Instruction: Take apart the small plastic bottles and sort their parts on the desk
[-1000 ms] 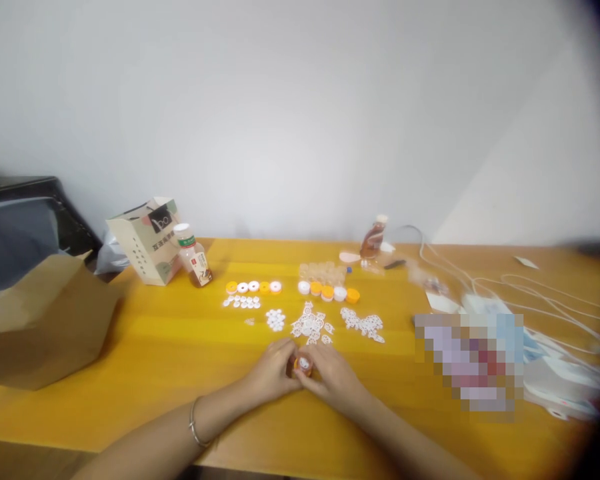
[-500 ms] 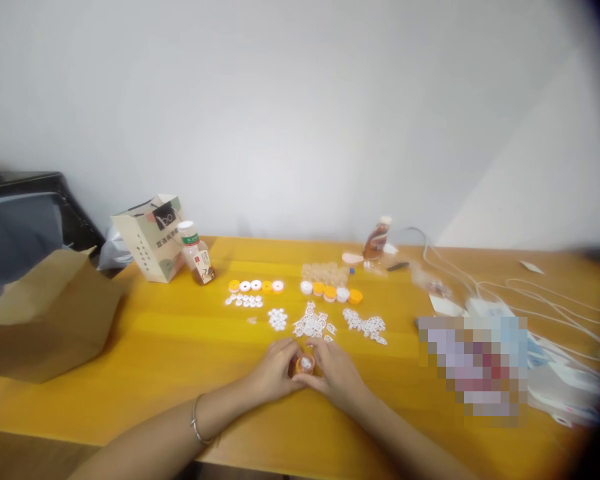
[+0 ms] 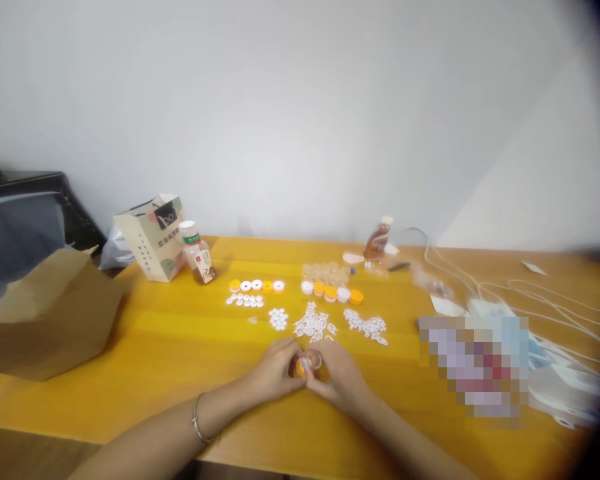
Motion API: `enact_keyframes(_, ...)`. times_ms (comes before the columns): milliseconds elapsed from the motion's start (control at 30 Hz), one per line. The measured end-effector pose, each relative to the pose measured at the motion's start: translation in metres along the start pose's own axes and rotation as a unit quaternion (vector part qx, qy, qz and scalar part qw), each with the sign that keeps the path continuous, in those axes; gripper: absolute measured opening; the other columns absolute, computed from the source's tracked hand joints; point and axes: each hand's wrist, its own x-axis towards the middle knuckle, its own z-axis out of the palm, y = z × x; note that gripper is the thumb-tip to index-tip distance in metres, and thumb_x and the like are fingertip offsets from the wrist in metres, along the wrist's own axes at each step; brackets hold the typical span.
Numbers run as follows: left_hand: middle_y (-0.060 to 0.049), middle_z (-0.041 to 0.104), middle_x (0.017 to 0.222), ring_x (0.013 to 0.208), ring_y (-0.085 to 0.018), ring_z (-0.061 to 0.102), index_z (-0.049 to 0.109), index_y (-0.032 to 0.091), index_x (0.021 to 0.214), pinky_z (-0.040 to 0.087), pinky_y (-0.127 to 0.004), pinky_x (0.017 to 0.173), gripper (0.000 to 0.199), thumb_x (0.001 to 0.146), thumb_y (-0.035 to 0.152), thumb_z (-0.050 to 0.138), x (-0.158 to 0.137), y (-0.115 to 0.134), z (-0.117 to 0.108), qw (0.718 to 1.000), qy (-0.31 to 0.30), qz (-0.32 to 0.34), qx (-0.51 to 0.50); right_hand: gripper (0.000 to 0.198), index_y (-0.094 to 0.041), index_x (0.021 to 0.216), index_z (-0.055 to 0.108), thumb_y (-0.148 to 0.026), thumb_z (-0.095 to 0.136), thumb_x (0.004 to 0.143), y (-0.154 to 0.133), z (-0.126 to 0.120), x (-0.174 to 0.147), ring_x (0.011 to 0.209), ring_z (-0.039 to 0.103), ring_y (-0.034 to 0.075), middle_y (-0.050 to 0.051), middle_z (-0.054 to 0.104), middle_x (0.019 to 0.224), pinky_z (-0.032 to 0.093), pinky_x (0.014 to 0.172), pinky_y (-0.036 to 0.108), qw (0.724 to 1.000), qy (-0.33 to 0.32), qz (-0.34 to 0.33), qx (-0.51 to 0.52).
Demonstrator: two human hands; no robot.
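Observation:
Near the front middle of the table, my left hand point(image 3: 279, 370) is closed around a small orange round cap point(image 3: 301, 368) with something whitish in it. My right hand point(image 3: 336, 373) is closed too, its fingers on a small clear round cup point(image 3: 316, 361) tilted beside the cap. Both pieces are partly covered by fingers and blurred, so I cannot tell whether they touch. Just beyond my hands lies a pile of white lacy cut-out pieces point(image 3: 311, 325). White round discs point(image 3: 279, 319) lie left of it, and more small white pieces point(image 3: 366, 324) lie right.
Behind stand rows of orange and white caps point(image 3: 331, 293), white rings point(image 3: 246, 285) and clear cups point(image 3: 325, 272). Two drink bottles point(image 3: 199, 257) point(image 3: 377, 241), a paper bag point(image 3: 153, 243), a brown cardboard box point(image 3: 55, 313) and white cables point(image 3: 555, 300) surround the work area.
The clear cup has shifted right and tilted off the orange cap, where the two were lined up before. My right thumb has moved slightly up and right; my left hand stays nearly in place.

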Motion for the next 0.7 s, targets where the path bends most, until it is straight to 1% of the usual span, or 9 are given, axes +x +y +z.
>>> enact_keyframes(67,0.0,0.05,0.074,0.068,-0.013,0.046,0.047,0.017,0.075,0.033,-0.023,0.062,0.022,0.068,0.03,0.064,0.0,0.001,-0.001,1.0,0.002,0.0,-0.007,0.016,-0.02,0.089,0.049,-0.017,0.05,0.074,0.002,-0.003,-0.001,0.068,0.054,0.017,0.003,0.057,0.074,0.044,0.063,0.029,0.998,0.058,0.002,0.008)
enact_keyframes(133,0.0,0.051,0.076,0.068,-0.013,0.046,0.048,0.017,0.077,0.033,-0.023,0.062,0.028,0.068,0.036,0.065,0.0,0.001,-0.002,1.0,0.002,-0.006,-0.016,0.021,-0.019,0.098,0.048,-0.019,0.05,0.077,0.009,-0.009,0.0,0.071,0.055,0.017,0.004,0.057,0.078,0.046,0.065,0.029,0.993,0.117,0.028,0.017)
enact_keyframes(167,0.0,0.051,0.077,0.069,-0.013,0.046,0.049,0.017,0.078,0.034,-0.023,0.063,0.03,0.067,0.039,0.066,0.0,0.001,-0.002,1.0,-0.001,-0.011,-0.02,0.024,-0.019,0.102,0.047,-0.022,0.05,0.078,0.014,-0.014,0.0,0.071,0.056,0.017,0.004,0.057,0.08,0.046,0.066,0.029,0.988,0.142,0.052,0.019)
enact_keyframes(233,0.0,0.053,0.079,0.07,-0.014,0.047,0.05,0.017,0.08,0.034,-0.023,0.064,0.032,0.067,0.041,0.067,-0.001,0.002,-0.004,0.999,-0.012,-0.016,-0.025,0.027,-0.019,0.105,0.046,-0.029,0.049,0.08,0.031,-0.027,0.005,0.07,0.056,0.016,0.004,0.058,0.08,0.047,0.065,0.029,0.976,0.178,0.124,0.017)
enact_keyframes(333,-0.001,0.053,0.08,0.073,-0.014,0.048,0.051,0.017,0.08,0.035,-0.024,0.066,0.031,0.068,0.04,0.067,-0.001,0.003,-0.006,0.999,-0.021,-0.016,-0.025,0.032,-0.018,0.101,0.048,-0.041,0.051,0.078,0.068,-0.053,0.02,0.066,0.055,0.016,0.004,0.059,0.08,0.045,0.06,0.027,0.949,0.205,0.238,0.009)
enact_keyframes(433,0.0,0.053,0.081,0.074,-0.014,0.048,0.05,0.017,0.081,0.035,-0.024,0.066,0.03,0.068,0.039,0.067,-0.002,0.004,-0.007,0.999,-0.016,-0.014,-0.023,0.032,-0.018,0.095,0.051,-0.042,0.054,0.074,0.115,-0.077,0.041,0.063,0.056,0.016,0.003,0.061,0.074,0.043,0.059,0.027,0.938,0.154,0.31,0.009)
enact_keyframes(500,0.0,0.053,0.08,0.073,-0.014,0.047,0.05,0.017,0.08,0.034,-0.024,0.066,0.031,0.068,0.039,0.067,-0.002,0.004,-0.007,1.0,-0.014,-0.014,-0.022,0.029,-0.018,0.092,0.053,-0.038,0.056,0.072,0.144,-0.084,0.052,0.06,0.055,0.016,0.001,0.058,0.066,0.041,0.057,0.027,0.929,0.121,0.348,-0.008)
enact_keyframes(600,0.0,0.053,0.08,0.072,-0.014,0.047,0.049,0.017,0.08,0.034,-0.024,0.066,0.032,0.067,0.04,0.067,-0.002,0.004,-0.007,1.0,-0.015,-0.014,-0.017,0.024,-0.016,0.085,0.055,-0.029,0.06,0.066,0.178,-0.079,0.063,0.057,0.052,0.016,0.0,0.054,0.058,0.038,0.055,0.026,0.929,0.063,0.362,-0.045)
enact_keyframes(700,0.0,0.052,0.08,0.072,-0.014,0.047,0.049,0.017,0.081,0.034,-0.024,0.065,0.033,0.067,0.041,0.067,-0.001,0.003,-0.006,1.0,-0.015,-0.014,-0.013,0.022,-0.014,0.082,0.058,-0.024,0.061,0.063,0.195,-0.067,0.068,0.054,0.049,0.014,-0.001,0.052,0.056,0.036,0.053,0.025,0.929,0.046,0.363,-0.05)
